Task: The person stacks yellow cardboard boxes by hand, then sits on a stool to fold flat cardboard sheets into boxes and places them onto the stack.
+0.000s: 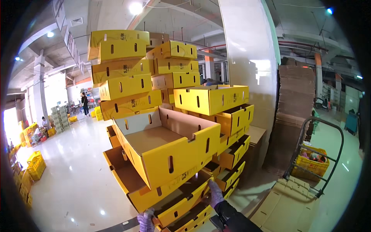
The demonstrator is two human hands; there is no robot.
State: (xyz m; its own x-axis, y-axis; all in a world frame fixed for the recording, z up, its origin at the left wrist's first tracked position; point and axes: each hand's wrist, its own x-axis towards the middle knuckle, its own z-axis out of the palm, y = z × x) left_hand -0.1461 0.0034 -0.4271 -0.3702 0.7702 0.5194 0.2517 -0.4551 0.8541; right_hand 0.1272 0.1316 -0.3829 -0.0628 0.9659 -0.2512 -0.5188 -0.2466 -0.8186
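Open-topped yellow cardboard boxes stand in tall, uneven stacks before me. My left hand (146, 221), in a purple knitted glove, is at the near left corner of a low yellow box (182, 207). On that same box's right end rests my right hand (216, 193), gloved in the same way, with its fingers at the rim. Whether either hand grips the cardboard is not clear. Above them a large open box (179, 156) with a brown inside sits askew on the stack. Another open box (211, 100) tops the pile behind it to the right.
At right are a hand cart's black handle (342, 139), flat cardboard (284, 206) and a yellow plastic crate (310, 171). A white pillar (252, 72) and stacked brown cardboard (292, 116) rise behind. Yellow crates (36, 166) stand at left; a person (84, 104) is far off.
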